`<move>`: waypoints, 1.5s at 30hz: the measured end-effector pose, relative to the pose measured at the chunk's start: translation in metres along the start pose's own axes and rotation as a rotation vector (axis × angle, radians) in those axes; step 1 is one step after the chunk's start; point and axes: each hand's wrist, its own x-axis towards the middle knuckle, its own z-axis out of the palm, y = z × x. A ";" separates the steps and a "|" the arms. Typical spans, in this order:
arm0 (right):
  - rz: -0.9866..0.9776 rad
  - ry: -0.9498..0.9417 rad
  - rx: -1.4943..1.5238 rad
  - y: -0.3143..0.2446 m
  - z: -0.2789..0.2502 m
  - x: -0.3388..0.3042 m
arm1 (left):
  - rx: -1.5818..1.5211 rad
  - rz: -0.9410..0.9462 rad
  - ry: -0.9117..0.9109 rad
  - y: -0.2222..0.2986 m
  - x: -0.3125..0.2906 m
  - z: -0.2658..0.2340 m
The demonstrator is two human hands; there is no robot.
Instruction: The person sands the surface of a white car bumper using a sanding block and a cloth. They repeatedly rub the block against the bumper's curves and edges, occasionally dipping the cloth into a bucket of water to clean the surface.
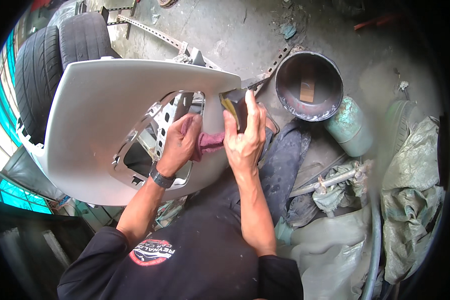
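At ten o'clock, we list one pale grey panel [105,107], mostly matte, work seemingly under way, remainder unclear. Near the dial's centre: left hand [182,142] clamped on red cloth [208,144], right hand [245,145] pinching a dark, yellow-backed sheet [238,106].

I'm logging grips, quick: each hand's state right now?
Left hand: closed, holding a reddish cloth.
Right hand: closed, holding a dark sheet, likely sandpaper.

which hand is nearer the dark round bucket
The right hand: it is to the bucket's left and lower in the picture. The left hand is farther left, gripping the reddish cloth.
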 end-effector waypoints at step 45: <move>0.057 -0.408 -0.006 0.039 -0.084 0.055 | -0.022 -0.039 -0.003 0.003 -0.001 0.000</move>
